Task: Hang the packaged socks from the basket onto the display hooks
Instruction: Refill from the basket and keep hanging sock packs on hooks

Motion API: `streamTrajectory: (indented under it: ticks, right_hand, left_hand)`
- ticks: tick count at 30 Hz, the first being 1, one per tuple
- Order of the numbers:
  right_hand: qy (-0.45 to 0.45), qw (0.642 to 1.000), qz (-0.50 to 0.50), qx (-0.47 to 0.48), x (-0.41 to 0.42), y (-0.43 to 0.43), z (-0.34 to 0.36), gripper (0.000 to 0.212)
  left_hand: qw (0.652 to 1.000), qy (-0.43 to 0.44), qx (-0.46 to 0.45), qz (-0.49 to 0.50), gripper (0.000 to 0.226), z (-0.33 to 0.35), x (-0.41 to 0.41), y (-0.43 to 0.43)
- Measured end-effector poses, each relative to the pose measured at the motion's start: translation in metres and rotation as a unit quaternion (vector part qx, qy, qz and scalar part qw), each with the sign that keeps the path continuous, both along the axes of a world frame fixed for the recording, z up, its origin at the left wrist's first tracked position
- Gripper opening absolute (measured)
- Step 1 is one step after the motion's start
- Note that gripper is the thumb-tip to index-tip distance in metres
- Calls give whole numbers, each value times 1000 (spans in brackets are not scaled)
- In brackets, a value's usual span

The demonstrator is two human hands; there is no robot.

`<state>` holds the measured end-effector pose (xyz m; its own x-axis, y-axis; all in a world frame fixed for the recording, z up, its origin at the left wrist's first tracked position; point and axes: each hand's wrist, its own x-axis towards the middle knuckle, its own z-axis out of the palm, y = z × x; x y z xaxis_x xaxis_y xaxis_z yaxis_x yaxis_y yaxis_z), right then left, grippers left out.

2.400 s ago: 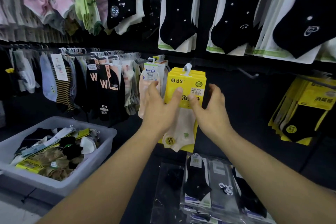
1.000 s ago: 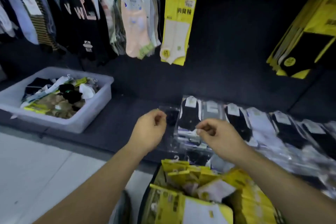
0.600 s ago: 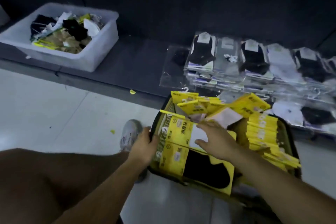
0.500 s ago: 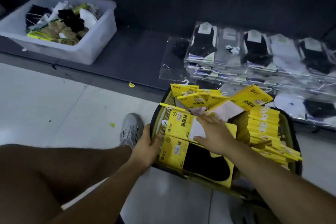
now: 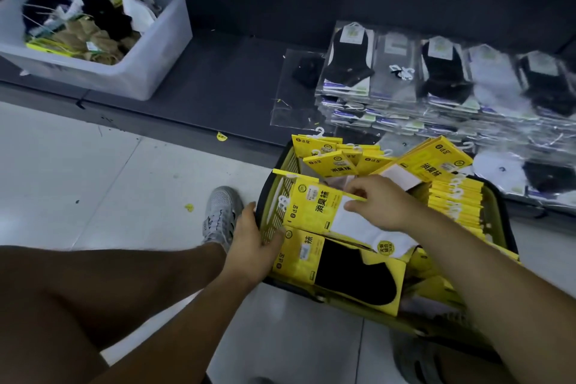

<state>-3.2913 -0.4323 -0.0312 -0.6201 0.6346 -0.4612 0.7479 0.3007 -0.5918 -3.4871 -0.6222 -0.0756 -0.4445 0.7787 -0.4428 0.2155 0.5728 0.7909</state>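
A yellow-green basket (image 5: 270,221) with a dark rim stands on the floor, filled with several yellow-carded sock packs. My left hand (image 5: 254,245) grips the basket's left rim. My right hand (image 5: 381,206) reaches into the basket, and its thumb and fingers pinch the upper edge of a yellow pack holding white socks (image 5: 314,207). In front of it lies a pack with black socks (image 5: 346,271). More yellow packs (image 5: 452,199) stand upright at the right side. No display hooks are in view.
A translucent bin (image 5: 146,68) of loose socks sits on the dark low shelf (image 5: 230,78) at the back left. Stacks of clear-wrapped socks (image 5: 436,81) lie on the shelf behind the basket. My grey shoe (image 5: 221,212) and bare leg (image 5: 93,296) are on the white tiles.
My view dropped from the hanging display to the floor basket. Both hands came down; the left took the basket rim and the right closed on the white-sock pack.
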Motion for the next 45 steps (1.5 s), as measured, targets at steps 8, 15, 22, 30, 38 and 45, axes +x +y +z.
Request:
streamTrajectory:
  ticks: [8,15,22,30,38,45]
  right_hand:
    - [208,955,-148,-152,4,-9,70,11]
    - [138,943,-292,75,21,-4,58,12]
    - [-43,870,-464,162,95,48,25,59]
    - [104,919,-365,107,102,49,12,20]
    - [298,891,-341,38,87,48,76,13]
    - [379,870,-285,-136,55,35,116,27]
  left_hand:
    - [973,-185,126,58,52,64,39,19]
    - [944,-283,134,107,30,60,43,33]
    - [957,-250,126,71,26,50,38,43]
    - [968,-218,116,43,27,41,44,54]
    - [969,-195,131,80,31,45,41,71]
    - [970,-152,168,86,38,57,47,69]
